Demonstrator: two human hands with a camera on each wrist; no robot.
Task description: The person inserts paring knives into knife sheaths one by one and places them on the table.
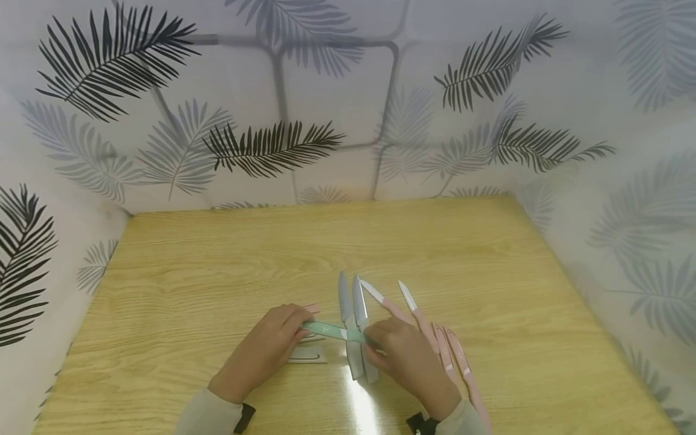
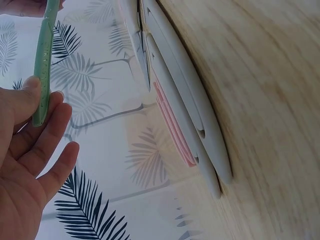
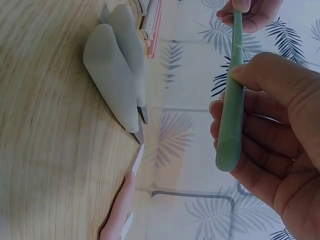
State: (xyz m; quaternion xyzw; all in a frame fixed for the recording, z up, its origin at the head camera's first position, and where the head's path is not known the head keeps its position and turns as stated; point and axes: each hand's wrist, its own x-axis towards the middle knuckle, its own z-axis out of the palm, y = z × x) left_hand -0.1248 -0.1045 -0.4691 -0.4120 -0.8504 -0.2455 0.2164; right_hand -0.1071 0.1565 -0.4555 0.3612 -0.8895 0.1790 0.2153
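Observation:
Both hands hold a green knife (image 1: pixel 326 329) above the table, its blade covered by a green sheath. My left hand (image 1: pixel 274 335) pinches the sheath end between thumb and fingers. At the other end, my right hand (image 1: pixel 405 356) grips the rounded green handle (image 3: pixel 230 135), thumb along its side. Below lie two grey-handled knives (image 1: pixel 353 360) with bare blades pointing to the far side. Beside the left hand are grey sheaths (image 2: pixel 185 85) and pink sheaths (image 2: pixel 172 125), partly hidden by that hand in the head view.
Right of the grey-handled knives lie two pink-handled knives (image 1: pixel 397 310) with bare blades. Farther right, two pink knives in pink sheaths (image 1: pixel 458 351) lie partly behind the right arm. The wooden table (image 1: pixel 244 254) meets leaf-patterned cloth (image 1: pixel 353 109) at its back and sides.

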